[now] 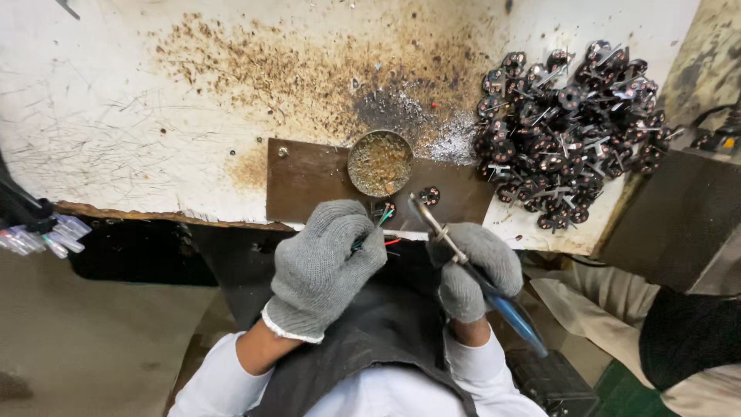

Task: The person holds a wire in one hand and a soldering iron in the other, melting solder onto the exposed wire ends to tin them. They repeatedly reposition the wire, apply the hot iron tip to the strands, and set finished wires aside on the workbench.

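My left hand [323,262], in a grey knit glove, pinches a small part with thin green and red wires [384,218] just below the table's front edge. My right hand [475,266], also gloved, grips a soldering iron [463,259] with a blue handle; its metal tip points up toward the wires. One small black round part [430,194] lies on a brown plate [309,185] just above the hands.
A round tin [380,163] of brownish flux sits on the brown plate. A heap of several black round motor parts [567,127] fills the table's right side. The white tabletop [139,116] is stained and scratched. Another person's sleeve [687,332] is at right.
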